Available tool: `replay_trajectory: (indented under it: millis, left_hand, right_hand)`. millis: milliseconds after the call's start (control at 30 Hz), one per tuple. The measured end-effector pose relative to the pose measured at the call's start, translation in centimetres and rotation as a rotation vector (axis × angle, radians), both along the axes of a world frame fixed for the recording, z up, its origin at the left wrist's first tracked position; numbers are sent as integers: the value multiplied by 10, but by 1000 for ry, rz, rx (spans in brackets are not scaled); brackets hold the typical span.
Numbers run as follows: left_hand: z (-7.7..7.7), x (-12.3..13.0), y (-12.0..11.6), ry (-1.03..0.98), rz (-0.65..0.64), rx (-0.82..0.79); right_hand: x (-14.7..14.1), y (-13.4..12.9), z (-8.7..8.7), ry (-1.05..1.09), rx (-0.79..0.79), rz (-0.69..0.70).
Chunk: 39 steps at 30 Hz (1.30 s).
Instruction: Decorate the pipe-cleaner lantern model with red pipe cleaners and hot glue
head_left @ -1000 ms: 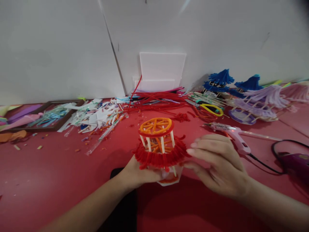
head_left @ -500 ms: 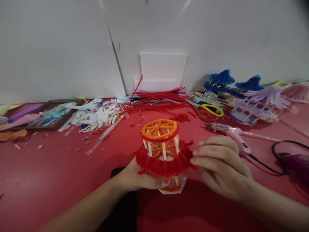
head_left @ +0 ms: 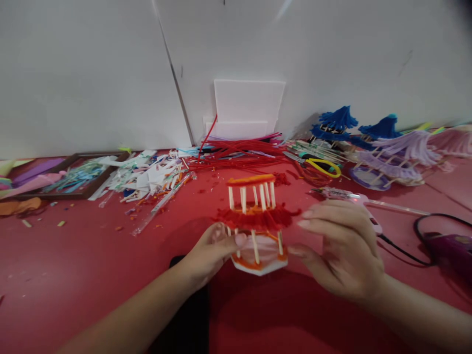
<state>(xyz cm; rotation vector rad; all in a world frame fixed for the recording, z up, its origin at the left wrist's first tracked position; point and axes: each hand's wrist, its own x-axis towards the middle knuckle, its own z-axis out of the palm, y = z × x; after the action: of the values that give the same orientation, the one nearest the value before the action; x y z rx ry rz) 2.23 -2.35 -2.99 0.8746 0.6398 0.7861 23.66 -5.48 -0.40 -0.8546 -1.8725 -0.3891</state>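
Note:
Above the red table, my left hand (head_left: 212,255) grips a small pavilion model (head_left: 254,219) by its lower left side, the thumb over the posts. The model has pale sticks as posts, an orange ring on top, a fringed red pipe-cleaner eave around the middle, and a white many-sided base edged in orange. It is held nearly level, seen from the side and slightly blurred. Close to its right side is my right hand (head_left: 341,250), thumb and fingers apart with nothing between them; whether the thumb tip touches the base I cannot tell.
Behind lie red pipe cleaners (head_left: 243,147) before white foam boards (head_left: 250,101). Yellow-handled pliers (head_left: 324,166), a pink glue gun (head_left: 372,216) with its cord, and blue (head_left: 337,123) and lilac (head_left: 391,164) models are to the right. Scraps (head_left: 155,174) and a brown frame (head_left: 81,195) lie left.
The model has tipped from showing its top ring to a side view, and its base has come up. My right hand's fingers have come away from the red fringe and spread.

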Motion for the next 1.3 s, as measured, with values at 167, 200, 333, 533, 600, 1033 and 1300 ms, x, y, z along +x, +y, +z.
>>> replay_trajectory:
  millis: [167, 200, 333, 533, 600, 1033, 1300]
  left_hand:
    - [4, 2, 4, -133, 48, -208]
    - [5, 3, 4, -142, 61, -232]
    - [11, 3, 2, -170, 46, -294]
    - [6, 3, 2, -107, 76, -278]
    - [6, 4, 2, -87, 93, -255]
    - [-1, -3, 19, 126, 268, 53]
    - [4, -6, 20, 161, 94, 101]
  right_hand:
    - [-4, 5, 0, 57, -128, 105]
    - [-5, 5, -1, 57, -168, 129]
    - [-11, 4, -6, 61, -364, 141]
    - [-13, 3, -12, 173, -616, 177]
    - [-14, 4, -14, 213, -693, 194]
    - [-15, 18, -23, 318, -784, 187]
    - [-16, 25, -24, 677, -1035, 128]
